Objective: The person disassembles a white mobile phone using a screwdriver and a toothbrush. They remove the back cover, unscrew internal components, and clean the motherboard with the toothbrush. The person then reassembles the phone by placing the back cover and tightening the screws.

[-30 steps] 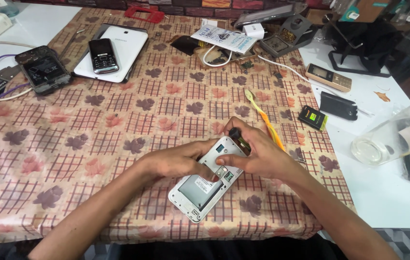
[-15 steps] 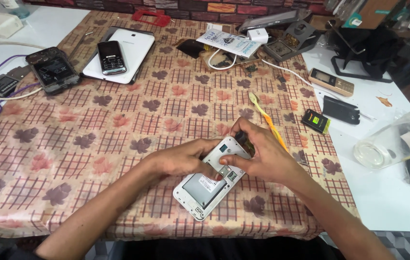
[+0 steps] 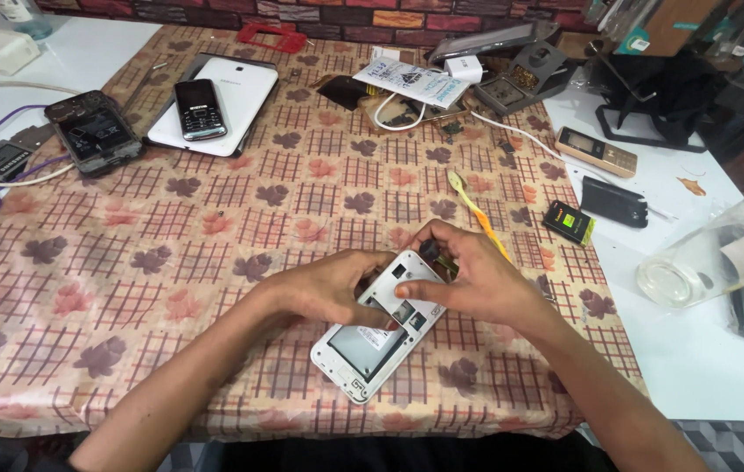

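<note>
2 hands meet over a white smartphone with its back cover off (image 3: 378, 336), lying on the patterned tablecloth (image 3: 215, 218) at lower centre of the frame. The left hand (image 3: 324, 288) presses curled fingers on its side edge; the right hand (image 3: 468, 280) pinches a small dark part (image 3: 430, 251) at its top corner. The phone looks light, stiff and fragile inside, best held by the frame edges.

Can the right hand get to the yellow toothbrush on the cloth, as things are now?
Probably yes. The yellow toothbrush lies on the patterned cloth just beyond the right hand, with nothing between them. But that hand now rests on the opened white phone, so it would first have to let go.
</note>
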